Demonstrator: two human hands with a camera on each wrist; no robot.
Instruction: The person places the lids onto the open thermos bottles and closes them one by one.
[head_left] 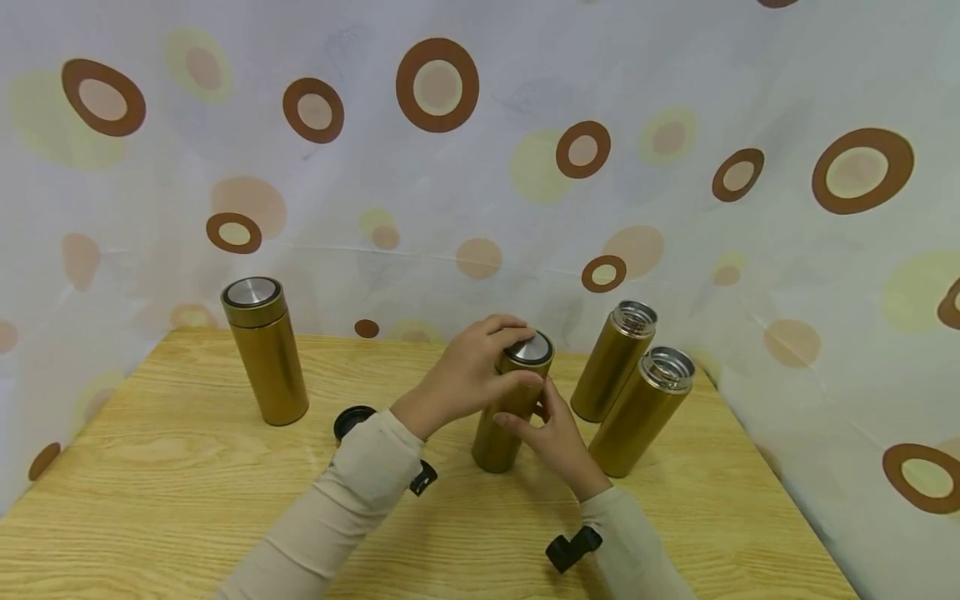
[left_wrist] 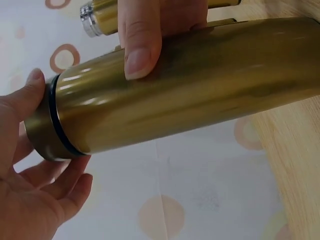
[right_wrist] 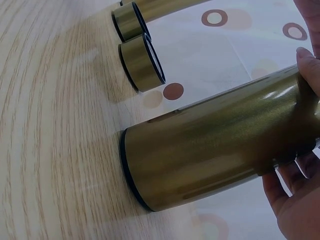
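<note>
A gold thermos bottle (head_left: 498,437) stands upright on the table between both hands. My left hand (head_left: 468,375) grips its lid from above, thumb on the near side and fingers over the silver top. In the left wrist view the gold lid (left_wrist: 42,132) sits on the bottle's mouth, a dark ring showing at the seam. Lower down, my right hand (head_left: 558,442) holds the bottle's body, with the thumb (left_wrist: 140,45) lying along its side. The base of the bottle (right_wrist: 200,155) meets the wood in the right wrist view.
Two gold bottles without lids, one farther back (head_left: 611,367) and one nearer (head_left: 641,417), stand to the right. A lidded bottle (head_left: 266,354) is at the left. Two loose lids (right_wrist: 129,22) (right_wrist: 141,64) lie on the wooden table (head_left: 187,500). Patterned cloth (head_left: 480,192) hangs behind.
</note>
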